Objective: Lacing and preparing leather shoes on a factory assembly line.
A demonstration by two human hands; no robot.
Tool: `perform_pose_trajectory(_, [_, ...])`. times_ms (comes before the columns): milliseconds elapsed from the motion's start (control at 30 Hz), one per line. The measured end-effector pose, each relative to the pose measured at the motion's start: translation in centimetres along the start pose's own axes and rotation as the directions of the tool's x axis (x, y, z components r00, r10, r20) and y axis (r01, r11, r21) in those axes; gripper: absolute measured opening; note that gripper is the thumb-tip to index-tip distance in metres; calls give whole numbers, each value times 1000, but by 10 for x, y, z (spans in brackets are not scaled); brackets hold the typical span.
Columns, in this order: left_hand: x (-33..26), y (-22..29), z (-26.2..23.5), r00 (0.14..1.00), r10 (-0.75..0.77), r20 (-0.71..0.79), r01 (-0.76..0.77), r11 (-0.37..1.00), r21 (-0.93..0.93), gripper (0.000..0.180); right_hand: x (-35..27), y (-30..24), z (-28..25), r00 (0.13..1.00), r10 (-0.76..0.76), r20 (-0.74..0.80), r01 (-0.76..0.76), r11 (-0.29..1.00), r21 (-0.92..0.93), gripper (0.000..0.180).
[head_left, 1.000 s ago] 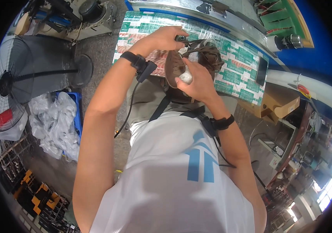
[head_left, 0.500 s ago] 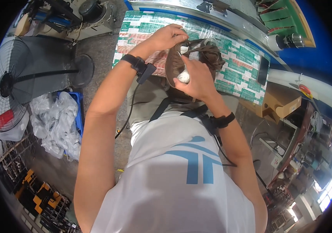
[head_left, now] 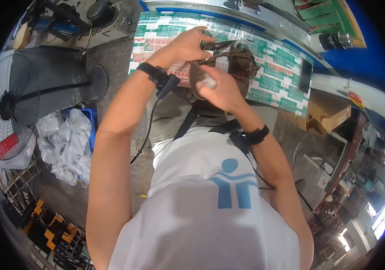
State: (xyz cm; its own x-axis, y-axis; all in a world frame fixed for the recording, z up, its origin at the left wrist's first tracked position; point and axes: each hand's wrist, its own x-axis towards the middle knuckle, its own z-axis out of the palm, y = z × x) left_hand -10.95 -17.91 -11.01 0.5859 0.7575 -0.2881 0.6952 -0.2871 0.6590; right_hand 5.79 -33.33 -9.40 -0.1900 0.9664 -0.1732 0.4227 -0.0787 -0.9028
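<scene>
Sandals: brown, strappy
Desk: under sandals
Left hand: at sandals' straps, cannot tell grip
Right hand: over sandals, grip holding white wad

Workshop or factory floor, by look: large pedestal fan, blue crate heaped with plastic bags, worn machine, sheet-covered worktable, open cardboard box, grey floor.
</scene>
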Motion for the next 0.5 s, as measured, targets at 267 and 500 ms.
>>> perform_pose_trajectory(267, [-4,-14,9,997,45,-65,-47,999,-17,61,-43,3,3,972,-177,157,205,960,-189,65])
perform_pose_trajectory(500, [-2,-10,19,989,39,-143,-36,999,30,57,-16,24,-23,955,-247,-166,172,913,-370,69])
